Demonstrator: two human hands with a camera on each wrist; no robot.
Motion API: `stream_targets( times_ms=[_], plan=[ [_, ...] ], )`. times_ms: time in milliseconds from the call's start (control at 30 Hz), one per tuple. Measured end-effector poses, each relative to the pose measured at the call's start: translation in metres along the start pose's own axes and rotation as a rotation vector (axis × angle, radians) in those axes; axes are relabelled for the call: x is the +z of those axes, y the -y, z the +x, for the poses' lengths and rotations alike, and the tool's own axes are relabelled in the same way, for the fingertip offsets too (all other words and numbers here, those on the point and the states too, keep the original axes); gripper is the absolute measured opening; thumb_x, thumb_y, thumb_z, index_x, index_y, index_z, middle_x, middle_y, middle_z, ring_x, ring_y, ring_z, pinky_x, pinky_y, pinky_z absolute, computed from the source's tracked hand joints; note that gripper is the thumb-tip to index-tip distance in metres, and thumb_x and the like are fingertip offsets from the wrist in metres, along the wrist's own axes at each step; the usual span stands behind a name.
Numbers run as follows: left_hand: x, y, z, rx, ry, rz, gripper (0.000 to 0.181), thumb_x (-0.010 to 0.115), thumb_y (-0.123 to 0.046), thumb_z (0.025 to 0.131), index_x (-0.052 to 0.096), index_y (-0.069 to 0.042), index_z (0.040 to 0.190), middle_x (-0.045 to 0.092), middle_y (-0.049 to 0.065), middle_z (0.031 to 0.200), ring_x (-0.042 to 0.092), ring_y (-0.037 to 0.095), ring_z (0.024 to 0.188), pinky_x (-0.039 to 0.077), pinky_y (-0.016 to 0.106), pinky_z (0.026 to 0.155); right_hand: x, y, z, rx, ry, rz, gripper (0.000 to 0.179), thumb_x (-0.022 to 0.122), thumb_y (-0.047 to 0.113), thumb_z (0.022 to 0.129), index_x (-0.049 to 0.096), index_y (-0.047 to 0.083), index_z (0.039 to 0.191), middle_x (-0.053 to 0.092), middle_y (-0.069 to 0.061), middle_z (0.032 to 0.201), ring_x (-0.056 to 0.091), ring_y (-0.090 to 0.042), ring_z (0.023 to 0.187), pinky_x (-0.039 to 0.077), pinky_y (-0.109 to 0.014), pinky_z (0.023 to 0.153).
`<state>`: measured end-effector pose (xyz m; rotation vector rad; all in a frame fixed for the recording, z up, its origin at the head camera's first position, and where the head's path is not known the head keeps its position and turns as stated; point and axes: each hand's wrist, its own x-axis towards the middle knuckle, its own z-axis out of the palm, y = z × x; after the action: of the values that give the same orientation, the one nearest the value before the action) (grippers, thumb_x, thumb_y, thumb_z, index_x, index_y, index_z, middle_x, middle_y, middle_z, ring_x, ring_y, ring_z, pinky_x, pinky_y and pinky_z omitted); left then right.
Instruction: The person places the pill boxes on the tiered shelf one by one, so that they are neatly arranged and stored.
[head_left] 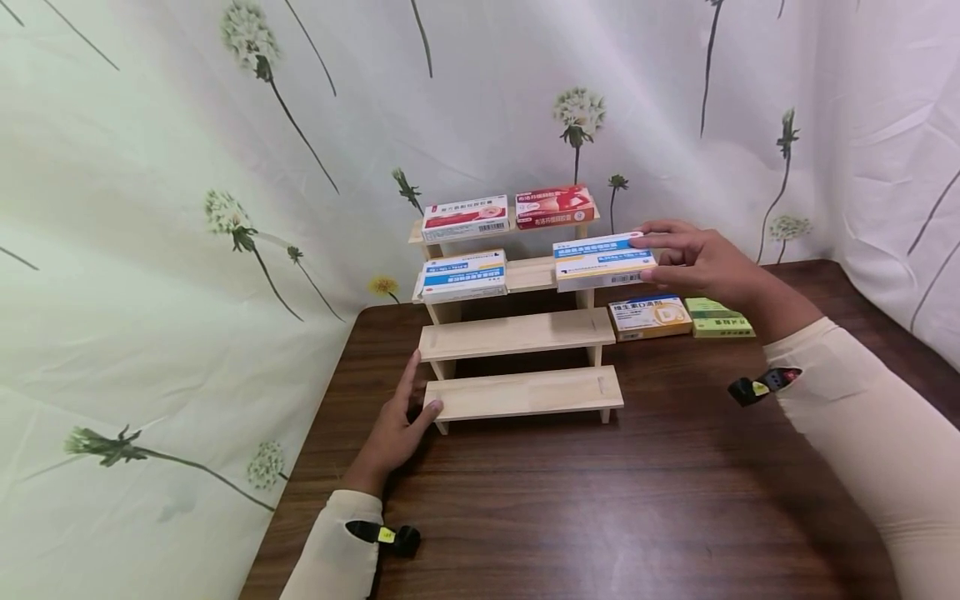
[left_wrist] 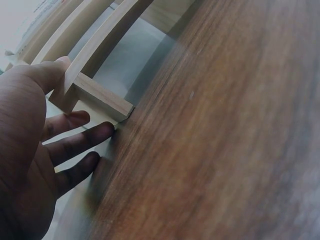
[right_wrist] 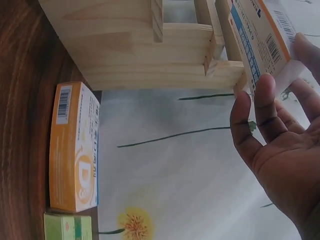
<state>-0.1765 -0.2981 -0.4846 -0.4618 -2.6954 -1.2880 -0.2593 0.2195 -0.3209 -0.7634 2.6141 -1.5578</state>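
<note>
Fingers of the right hand [head_left: 692, 260] pinch the right end of a blue-and-white medicine box [head_left: 596, 260] — at the second-highest tier [head_left: 531, 273]; left hand [head_left: 397, 429], fingers spread, touches the stepped wooden stand [head_left: 517, 335].

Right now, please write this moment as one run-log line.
right hand: holds blue-white box | left hand: touches wooden rack | orange-white box: beside rack

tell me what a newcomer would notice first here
Probably the pale stepped wooden rack on the dark table, a bright red box at its top right. Then the right hand, gripping a blue-and-white box at the right end of the second-highest step.
</note>
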Motion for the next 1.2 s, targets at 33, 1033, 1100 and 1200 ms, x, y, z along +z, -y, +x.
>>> stream_targets(
  times_ms=[33, 1033, 1100, 1200],
  plan=[
    [0.0, 0.0, 0.0, -0.001, 0.0, 0.0, 0.089, 0.068, -0.028, 0.111, 0.009, -0.036, 0.178, 0.062, 0.027, 0.153, 0.07, 0.043, 0.129, 0.049, 0.069, 0.111, 0.001, 0.0, 0.002, -0.002, 0.003, 0.002, 0.054, 0.073, 0.008, 0.105, 0.06, 0.012, 0.158, 0.039, -0.006, 0.172, 0.068, -0.005, 0.113, 0.058, -0.022, 0.085],
    [0.001, -0.003, 0.001, -0.019, -0.001, 0.013, 0.091, 0.068, -0.029, 0.11, 0.008, -0.036, 0.177, 0.062, 0.026, 0.154, 0.069, 0.044, 0.132, 0.049, 0.069, 0.112, 0.036, -0.004, 0.034, 0.059, 0.012, 0.049, 0.055, 0.071, 0.017, 0.108, 0.057, 0.018, 0.161, 0.036, -0.001, 0.178, 0.07, -0.033, 0.121, 0.058, -0.031, 0.08],
    [0.001, -0.003, 0.0, -0.019, -0.002, 0.013, 0.091, 0.068, -0.029, 0.11, 0.008, -0.036, 0.178, 0.062, 0.026, 0.154, 0.069, 0.044, 0.131, 0.049, 0.069, 0.112, 0.038, -0.004, 0.036, 0.063, 0.014, 0.055, 0.055, 0.072, 0.017, 0.108, 0.058, 0.018, 0.16, 0.036, 0.0, 0.178, 0.07, -0.035, 0.123, 0.06, -0.032, 0.081],
    [0.001, -0.003, 0.0, -0.02, -0.004, 0.015, 0.091, 0.068, -0.028, 0.11, 0.008, -0.037, 0.177, 0.062, 0.026, 0.154, 0.069, 0.043, 0.131, 0.049, 0.068, 0.112, 0.04, -0.004, 0.037, 0.067, 0.01, 0.051, 0.055, 0.073, 0.018, 0.107, 0.058, 0.019, 0.16, 0.036, 0.0, 0.179, 0.071, -0.037, 0.124, 0.06, -0.033, 0.08]
  ],
)
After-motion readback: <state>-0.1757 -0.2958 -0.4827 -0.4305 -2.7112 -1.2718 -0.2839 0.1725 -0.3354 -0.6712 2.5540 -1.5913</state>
